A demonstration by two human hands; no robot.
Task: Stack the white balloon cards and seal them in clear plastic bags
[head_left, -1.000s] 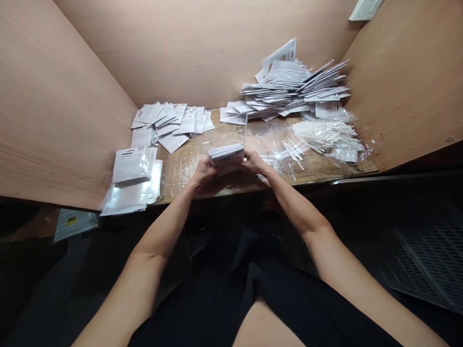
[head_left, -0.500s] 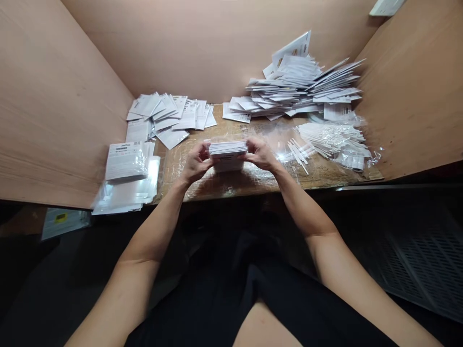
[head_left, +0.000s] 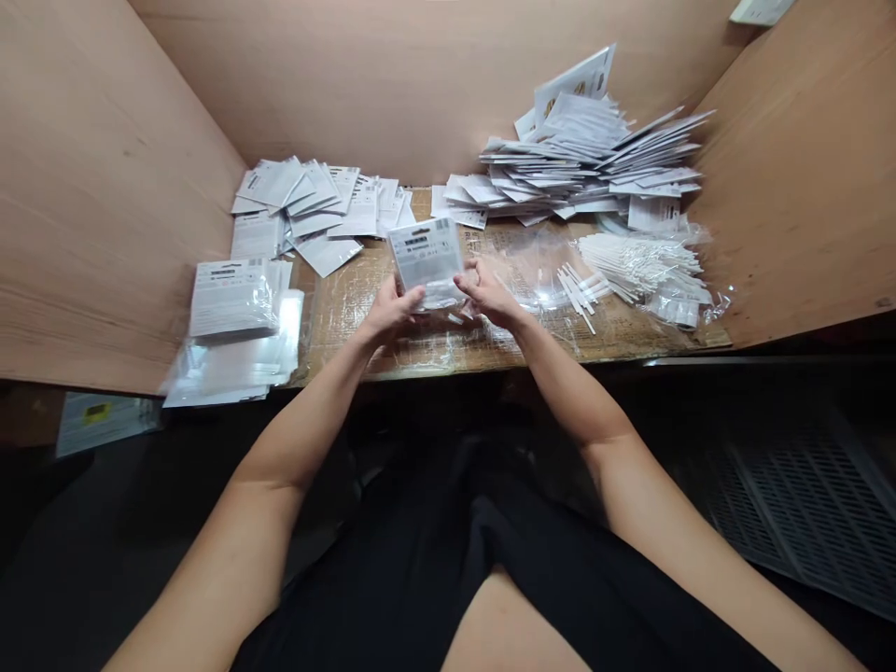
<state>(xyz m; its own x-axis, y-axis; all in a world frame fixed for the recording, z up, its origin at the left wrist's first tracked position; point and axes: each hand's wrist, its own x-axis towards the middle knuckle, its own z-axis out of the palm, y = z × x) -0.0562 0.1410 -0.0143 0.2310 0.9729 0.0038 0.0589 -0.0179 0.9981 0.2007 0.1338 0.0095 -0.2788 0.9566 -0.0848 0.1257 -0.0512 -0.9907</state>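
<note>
Head view: looked down past dark clothing (head_left: 392, 569) and a bare knee (head_left: 514, 625), with a dark slatted crate (head_left: 805, 509) low on the right. Reached both bare forearms (head_left: 308, 420) forward over the front edge of the worktop (head_left: 336, 322), brown and shiny under clear film. Closed the left grip (head_left: 393, 306) on the lower left corner of a white printed packet (head_left: 426, 250), thumb in front and fingers mostly hidden. Pinched the lower right corner with the right grip (head_left: 488, 294), thumb bent in at the edge. Held the packet between the two, above the middle of the worktop, tilted, with its printed face and hang slot toward the camera. Saw white layers under its lower edge, too blurred to count. Had a wrapped stack (head_left: 234, 299) of similar packets to the left, on top of glossy flat bags (head_left: 231, 373). Saw to the right a few loose white sticks (head_left: 578, 297), just beside a larger bundle (head_left: 634, 266) of them, partly under clear plastic. Found farther back, on the left, overlapping packets (head_left: 357, 210); on the right, a taller heap (head_left: 560, 173) close to the back panel (head_left: 364, 84). Noticed a white fixture (head_left: 763, 10) in the far upper right corner.
</note>
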